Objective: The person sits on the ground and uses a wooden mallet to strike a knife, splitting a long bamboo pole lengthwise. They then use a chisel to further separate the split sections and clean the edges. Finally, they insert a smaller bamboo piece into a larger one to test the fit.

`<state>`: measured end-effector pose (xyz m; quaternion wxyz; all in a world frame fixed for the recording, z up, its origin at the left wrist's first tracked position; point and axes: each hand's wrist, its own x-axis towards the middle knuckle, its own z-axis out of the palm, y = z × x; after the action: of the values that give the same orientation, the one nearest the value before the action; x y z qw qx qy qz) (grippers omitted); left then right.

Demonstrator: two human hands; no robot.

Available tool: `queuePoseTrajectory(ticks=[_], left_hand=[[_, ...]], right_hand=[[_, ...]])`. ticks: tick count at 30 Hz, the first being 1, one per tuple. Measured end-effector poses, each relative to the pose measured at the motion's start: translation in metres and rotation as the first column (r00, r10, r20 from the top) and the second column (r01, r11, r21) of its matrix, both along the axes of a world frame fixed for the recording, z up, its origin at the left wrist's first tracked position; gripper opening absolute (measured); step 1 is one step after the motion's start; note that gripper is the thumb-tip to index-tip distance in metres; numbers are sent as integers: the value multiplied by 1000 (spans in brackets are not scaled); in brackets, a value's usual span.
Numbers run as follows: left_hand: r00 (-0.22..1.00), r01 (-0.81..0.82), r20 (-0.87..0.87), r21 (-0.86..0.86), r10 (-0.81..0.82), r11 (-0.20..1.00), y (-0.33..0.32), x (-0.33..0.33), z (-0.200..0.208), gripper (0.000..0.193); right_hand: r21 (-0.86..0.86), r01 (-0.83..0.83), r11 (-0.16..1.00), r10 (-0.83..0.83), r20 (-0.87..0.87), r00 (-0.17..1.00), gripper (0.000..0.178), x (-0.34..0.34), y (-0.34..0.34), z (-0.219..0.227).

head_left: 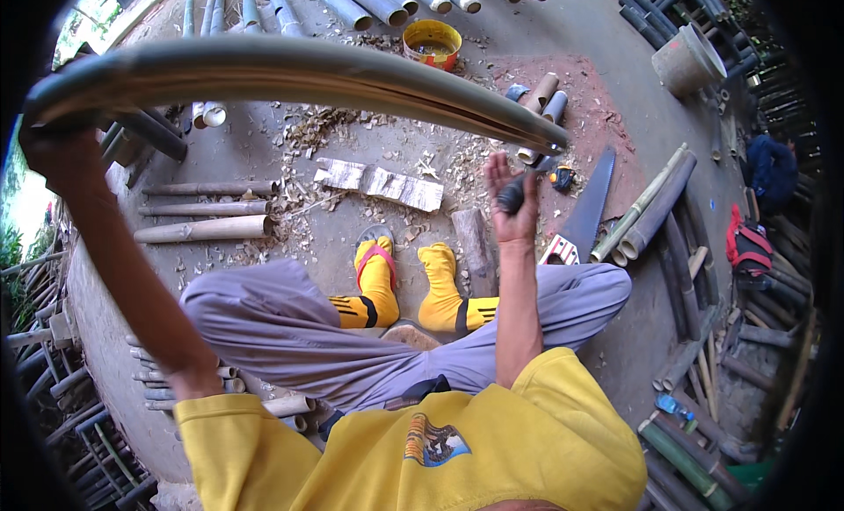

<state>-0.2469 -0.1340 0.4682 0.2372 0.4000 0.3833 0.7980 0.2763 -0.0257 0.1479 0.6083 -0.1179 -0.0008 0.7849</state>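
Bamboo [290, 76] is held raised across the scene, its left end gripped by the shadowed left hand [66, 155], its split end pointed right. Near that end, a dark handle [510, 195] is held against the palm by the right hand [519, 214], its fingers extended. At right, a saw [589, 208] is laid flat; at left, three sticks [207, 209] are lined up near scattered chips [303, 140]. Farther off, a yellow bucket [432, 57] is seen.

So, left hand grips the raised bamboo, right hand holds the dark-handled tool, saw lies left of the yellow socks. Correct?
Not quite: the saw lies right of the yellow socks, as the head view shows. The left hand does grip the raised bamboo, and the right hand does hold the dark-handled tool.
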Motion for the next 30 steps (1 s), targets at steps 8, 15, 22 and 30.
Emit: queuePoseTrajectory(ticks=[8,15,22,30], left_hand=[[702,-54,712,85,-23,995,46,150,-258,26],[921,37,294,-720,257,693,84,225,-324,90],[906,158,-335,-299,-258,941,119,283,-171,76],[873,342,-214,-372,-438,863,122,287,-170,73]], right_hand=[[212,306,928,-360,304,882,48,76,24,72],[564,353,747,-580,291,761,50,82,57,162],[671,18,741,-513,550,659,40,-14,73,172],[670,-171,722,-376,587,717,36,-76,65,173]])
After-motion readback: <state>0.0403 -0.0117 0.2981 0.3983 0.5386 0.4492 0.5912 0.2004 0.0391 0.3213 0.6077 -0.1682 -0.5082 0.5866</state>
